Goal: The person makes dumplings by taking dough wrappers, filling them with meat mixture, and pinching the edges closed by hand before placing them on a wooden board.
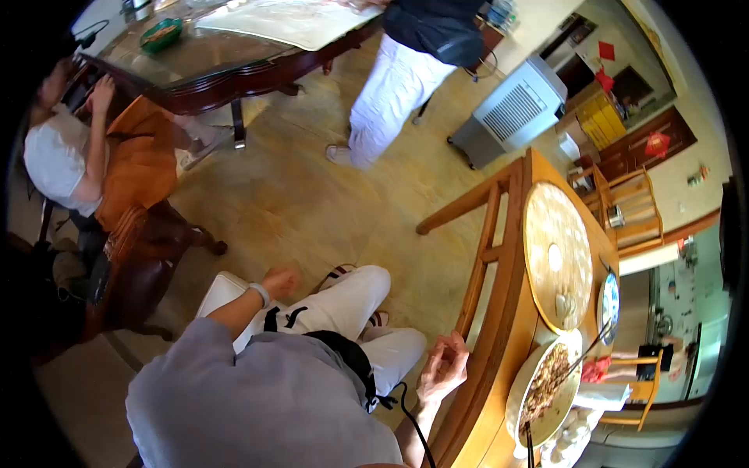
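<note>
The deep cream bowl (559, 409) of brown minced filling (544, 381) stood right of the right hand's (443, 366) half-curled fingers, inside the yellow-brown wooden table's (511, 312) edge; their grip couldn't be told. Open tan floor (304, 195) spread ahead. The left hand (281, 284), forearm bent, blurred its finger spread.

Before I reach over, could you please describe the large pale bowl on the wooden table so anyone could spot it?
Find the wooden table at the right, then the round, white-dusted board on it. Just below that board in the picture sits the large pale bowl. Unlike the smaller blue-patterned dish nearby, it holds brown chopped food with dark sticks in it.
</note>
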